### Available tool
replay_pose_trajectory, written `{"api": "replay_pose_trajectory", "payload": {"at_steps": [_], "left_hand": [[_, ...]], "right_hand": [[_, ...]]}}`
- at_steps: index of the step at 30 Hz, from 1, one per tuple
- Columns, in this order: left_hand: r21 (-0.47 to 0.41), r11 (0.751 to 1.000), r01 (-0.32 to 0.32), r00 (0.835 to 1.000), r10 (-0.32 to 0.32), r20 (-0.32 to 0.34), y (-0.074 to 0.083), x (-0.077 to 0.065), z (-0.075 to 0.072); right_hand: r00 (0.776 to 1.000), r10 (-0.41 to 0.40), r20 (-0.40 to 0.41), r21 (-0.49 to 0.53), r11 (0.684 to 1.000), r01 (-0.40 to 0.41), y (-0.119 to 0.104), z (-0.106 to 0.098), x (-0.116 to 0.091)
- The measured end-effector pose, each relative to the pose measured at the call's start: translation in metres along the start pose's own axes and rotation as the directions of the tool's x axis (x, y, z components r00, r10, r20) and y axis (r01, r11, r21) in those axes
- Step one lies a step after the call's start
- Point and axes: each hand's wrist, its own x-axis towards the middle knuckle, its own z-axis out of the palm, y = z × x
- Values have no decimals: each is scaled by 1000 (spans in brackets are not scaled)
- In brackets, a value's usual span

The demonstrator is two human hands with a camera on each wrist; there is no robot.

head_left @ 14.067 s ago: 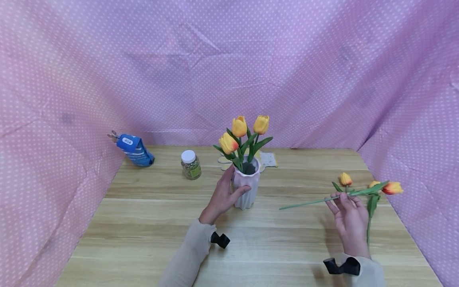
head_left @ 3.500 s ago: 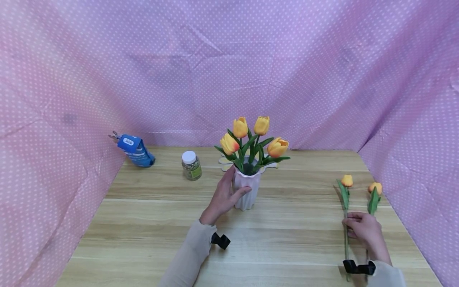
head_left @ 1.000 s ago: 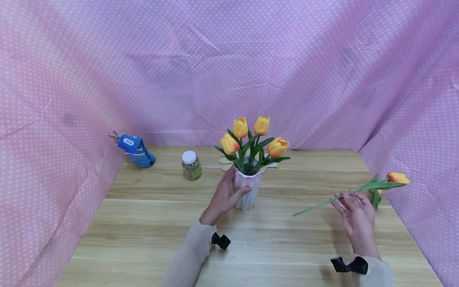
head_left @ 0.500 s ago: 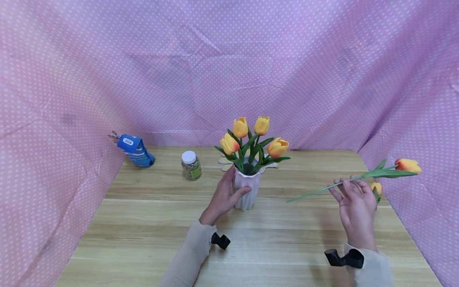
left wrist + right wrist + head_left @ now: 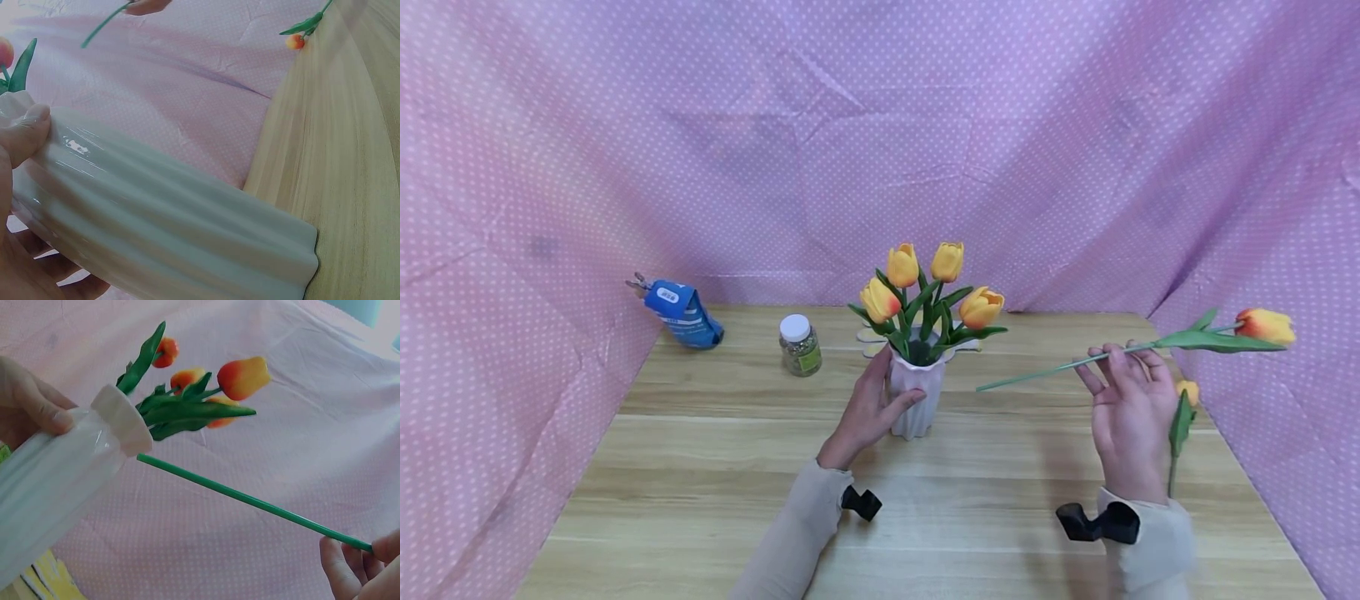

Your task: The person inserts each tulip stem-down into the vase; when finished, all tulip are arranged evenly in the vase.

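Observation:
A white fluted vase [image 5: 916,398] stands upright on the table, holding several yellow-orange tulips [image 5: 981,308] with green leaves. My left hand [image 5: 867,410] grips the vase near its rim, thumb across the front; in the left wrist view the fingers curl behind the glossy vase [image 5: 156,206]. To the right, my right hand [image 5: 1131,412] pinches the green stem of a single tulip [image 5: 1262,327] above the table. That stem lies nearly level, its bare end pointing left toward the vase. In the right wrist view the stem [image 5: 250,500] shows between thumb and fingers, its tip apart from the vase.
Another tulip [image 5: 1182,421] lies on the table's right side, partly behind my right hand. Behind the vase are patterned gloves [image 5: 871,342], mostly hidden. A white-lidded jar [image 5: 801,346] and a blue clipped bag [image 5: 685,315] stand at back left. Pink dotted cloth [image 5: 880,150] surrounds the table.
A fourth tulip has joined those in the vase since the oldest frame. My right hand has picked up another tulip from the table and raised it, moving slightly left. The left hand stays put.

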Motion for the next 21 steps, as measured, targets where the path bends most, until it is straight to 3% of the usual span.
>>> {"api": "replay_pose_trajectory", "payload": {"at_steps": [13, 21], "left_hand": [[4, 1000, 2, 1000, -2, -12, 1, 0, 0], [-1, 1000, -10, 1000, 10, -12, -1, 0, 0]], "right_hand": [[994, -69, 85, 22, 997, 67, 15, 33, -5], [979, -133, 154, 3, 991, 134, 25, 48, -11]]}}
